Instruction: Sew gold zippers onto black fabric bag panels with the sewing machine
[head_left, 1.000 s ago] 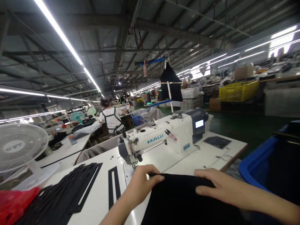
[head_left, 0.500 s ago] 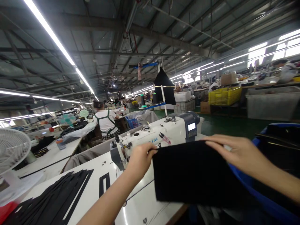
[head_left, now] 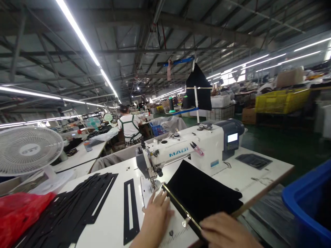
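Note:
A black fabric panel [head_left: 204, 194] lies flat on the white sewing table [head_left: 248, 172], under the arm of a white MAQI sewing machine [head_left: 191, 151]. My left hand [head_left: 155, 217] rests flat on the table just in front of the presser foot [head_left: 155, 184], its fingertips at the fabric's left edge. A thin metal guide bar [head_left: 181, 206] runs along that edge. My right hand [head_left: 224, 230] lies on the near edge of the fabric at the table's front.
Black cut strips [head_left: 77, 210] cover the table's left side, with a red bag [head_left: 18, 215] and a white fan [head_left: 28, 150] beyond. A blue bin [head_left: 307, 203] stands at the right. A person in an apron [head_left: 129, 127] works at a table further back.
The fabric was lifted off the table and held up by both hands; now it lies spread flat under the machine arm, with both hands lowered onto the table.

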Tool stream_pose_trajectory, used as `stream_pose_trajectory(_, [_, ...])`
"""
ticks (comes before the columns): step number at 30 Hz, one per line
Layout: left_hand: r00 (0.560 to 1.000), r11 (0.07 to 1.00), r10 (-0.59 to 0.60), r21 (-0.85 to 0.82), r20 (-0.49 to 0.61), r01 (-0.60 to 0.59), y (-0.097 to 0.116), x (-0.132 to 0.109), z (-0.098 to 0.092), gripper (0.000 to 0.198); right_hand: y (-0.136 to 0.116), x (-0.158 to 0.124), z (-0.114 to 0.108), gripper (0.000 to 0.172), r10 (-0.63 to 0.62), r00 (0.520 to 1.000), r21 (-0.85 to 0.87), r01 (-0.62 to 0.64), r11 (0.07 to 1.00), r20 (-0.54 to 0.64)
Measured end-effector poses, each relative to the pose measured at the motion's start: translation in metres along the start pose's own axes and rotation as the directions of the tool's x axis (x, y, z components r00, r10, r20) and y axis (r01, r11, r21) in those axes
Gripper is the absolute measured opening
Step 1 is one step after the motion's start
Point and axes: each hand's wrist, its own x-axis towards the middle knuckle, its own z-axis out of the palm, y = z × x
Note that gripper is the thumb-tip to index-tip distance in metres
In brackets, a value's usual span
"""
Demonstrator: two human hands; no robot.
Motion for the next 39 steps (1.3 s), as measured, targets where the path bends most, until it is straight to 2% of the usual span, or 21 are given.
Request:
stream_pose_trajectory(1, [0.999,0.999,-0.006,-0.035,0.032,0.007,0.006,-0.005,0.000,0.049,0.010,0.009,-0.007,0.026,0.097,0.993,-0.036,-0.099,0.994,-0.063])
stream_pose_trajectory(2, [0.998,0.998,-0.004,-0.069,0.057,0.008,0.013,-0.008,0.000,0.060,0.025,0.017,-0.017,0.028,0.241,0.965,-0.071,-0.248,0.966,-0.101])
stream_pose_trajectory(3, [0.997,0.995,-0.004,-0.100,0.075,0.011,0.018,-0.008,0.000,0.069,0.043,0.023,-0.026,0.034,0.389,0.916,-0.115,-0.398,0.910,-0.096])
stream_pose_trajectory(5, [0.996,0.990,-0.013,-0.138,0.084,0.025,0.023,-0.004,0.002,0.081,0.079,0.030,-0.038,0.046,0.649,0.760,-0.188,-0.641,0.744,-0.019])
stream_pose_trajectory(7, [0.997,0.989,-0.002,-0.145,0.071,0.012,0.020,0.004,0.007,0.089,0.103,0.028,-0.041,0.044,0.728,0.682,-0.191,-0.707,0.681,0.071])
stream_pose_trajectory(8, [0.998,0.990,0.004,-0.140,0.064,0.005,0.017,0.009,0.009,0.092,0.108,0.026,-0.040,0.042,0.735,0.670,-0.178,-0.715,0.677,0.105])
stream_pose_trajectory(10, [0.998,0.992,0.013,-0.130,0.060,-0.005,0.007,0.017,0.009,0.095,0.106,0.018,-0.036,0.036,0.711,0.688,-0.114,-0.703,0.702,0.145])
stream_pose_trajectory(13, [0.996,0.991,0.003,-0.134,0.091,0.010,-0.005,0.022,0.005,0.094,0.088,0.010,-0.034,0.034,0.643,0.748,0.045,-0.657,0.753,0.168])
stream_pose_trajectory(15, [0.992,0.990,-0.001,-0.140,0.125,0.019,-0.008,0.024,0.004,0.104,0.080,0.008,-0.035,0.038,0.617,0.770,0.106,-0.636,0.765,0.162])
stream_pose_trajectory(17, [0.988,0.989,0.004,-0.145,0.155,0.019,-0.009,0.026,0.007,0.119,0.082,0.007,-0.035,0.039,0.631,0.761,0.099,-0.647,0.756,0.153])
stream_pose_trajectory(19, [0.984,0.991,0.013,-0.135,0.176,0.011,-0.010,0.028,0.012,0.124,0.093,0.001,-0.030,0.040,0.646,0.744,0.075,-0.663,0.745,0.172])
stream_pose_trajectory(23, [0.976,0.998,0.041,-0.062,0.212,-0.028,-0.016,0.030,0.017,0.120,0.121,-0.023,-0.017,0.033,0.665,0.720,0.036,-0.683,0.729,0.196])
stream_pose_trajectory(26, [0.973,0.998,0.061,-0.044,0.221,-0.053,-0.023,0.027,0.012,0.119,0.129,-0.025,-0.017,0.031,0.678,0.676,-0.035,-0.700,0.713,0.287])
stream_pose_trajectory(29, [0.965,0.995,0.104,-0.018,0.240,-0.103,-0.027,0.024,0.007,0.101,0.130,0.003,-0.020,0.039,0.699,0.590,-0.036,-0.753,0.657,0.403])
stream_pose_trajectory(32, [0.973,0.996,0.068,0.042,0.219,-0.079,-0.030,0.025,0.012,0.080,0.135,0.049,-0.010,0.045,0.748,0.546,-0.062,-0.791,0.609,0.378])
stream_pose_trajectory(34, [0.980,0.996,0.039,0.067,0.196,-0.053,-0.032,0.028,0.019,0.075,0.141,0.079,0.004,0.045,0.760,0.571,-0.111,-0.772,0.625,0.311])
stream_pose_trajectory(36, [0.976,0.994,0.015,0.101,0.219,-0.038,-0.035,0.033,0.027,0.075,0.147,0.100,0.018,0.039,0.756,0.610,-0.167,-0.741,0.651,0.238])
stream_pose_trajectory(39, [0.956,0.988,-0.003,0.146,0.292,-0.041,-0.040,0.040,0.033,0.082,0.147,0.109,0.034,0.024,0.726,0.672,-0.281,-0.676,0.681,0.144])
